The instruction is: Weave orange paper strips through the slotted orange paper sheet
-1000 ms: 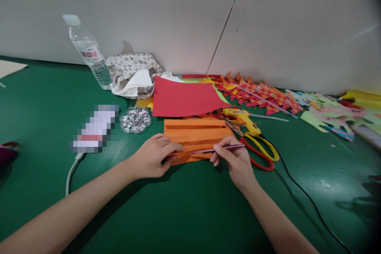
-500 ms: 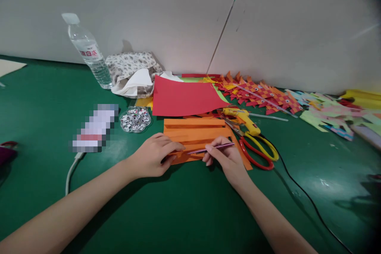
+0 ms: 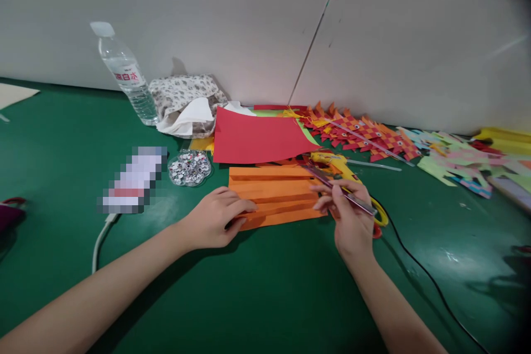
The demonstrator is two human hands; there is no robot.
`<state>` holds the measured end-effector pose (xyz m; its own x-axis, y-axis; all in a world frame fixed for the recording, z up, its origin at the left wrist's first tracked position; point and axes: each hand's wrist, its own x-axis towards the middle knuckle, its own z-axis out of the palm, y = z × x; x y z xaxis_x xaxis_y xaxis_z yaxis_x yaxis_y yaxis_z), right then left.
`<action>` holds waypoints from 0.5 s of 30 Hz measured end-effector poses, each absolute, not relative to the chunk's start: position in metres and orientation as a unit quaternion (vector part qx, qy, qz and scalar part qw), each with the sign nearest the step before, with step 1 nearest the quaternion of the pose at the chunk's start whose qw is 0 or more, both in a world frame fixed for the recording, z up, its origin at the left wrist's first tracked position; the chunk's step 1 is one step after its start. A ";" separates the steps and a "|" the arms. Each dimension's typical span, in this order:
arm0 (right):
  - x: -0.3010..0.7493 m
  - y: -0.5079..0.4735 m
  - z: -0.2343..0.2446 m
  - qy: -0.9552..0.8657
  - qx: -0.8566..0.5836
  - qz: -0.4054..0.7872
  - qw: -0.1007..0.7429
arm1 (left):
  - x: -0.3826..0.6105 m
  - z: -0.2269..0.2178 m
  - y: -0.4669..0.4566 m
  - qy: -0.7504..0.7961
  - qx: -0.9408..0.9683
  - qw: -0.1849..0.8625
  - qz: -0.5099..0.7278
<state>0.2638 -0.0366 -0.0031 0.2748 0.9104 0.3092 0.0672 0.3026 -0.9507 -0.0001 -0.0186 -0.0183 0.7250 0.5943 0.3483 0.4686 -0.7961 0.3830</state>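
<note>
A folded sheet of orange paper point(image 3: 286, 187) with long raised creases lies on the green table. At its left edge my left hand point(image 3: 219, 218) has thumb and forefinger closed on the paper. My right hand point(image 3: 352, 218), by the sheet's right edge, grips a slim pink-purple utility knife point(image 3: 360, 203), its far end slanting up and left over the paper. Scissors point(image 3: 382, 215) with yellow and red handles are partly hidden behind that hand. A yellow glue gun point(image 3: 332, 160) rests just beyond.
Red paper point(image 3: 261, 135) lies behind the orange sheet. To the left are a case of googly eyes point(image 3: 189, 168), a phone point(image 3: 135, 180), a water bottle point(image 3: 128, 77) and a patterned pouch point(image 3: 186, 91). Woven paper fish point(image 3: 369, 133) and paper scraps point(image 3: 452, 155) are at right. A black cord point(image 3: 427, 271) crosses the table.
My right hand has moved right and slightly up with the knife, off the middle of the paper; the knife now slants the other way. My left hand stays in place.
</note>
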 end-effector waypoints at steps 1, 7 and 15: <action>0.263 -0.037 -0.003 -0.528 -0.499 0.314 0.612 | 0.000 -0.019 -0.018 0.289 0.919 0.134 0.234; 0.257 -0.039 -0.007 -0.796 -0.468 0.117 0.366 | 0.001 -0.020 -0.016 0.287 0.921 0.113 0.237; 0.262 -0.035 -0.007 -0.802 -0.464 0.026 0.376 | 0.001 -0.021 -0.016 0.288 0.917 0.091 0.259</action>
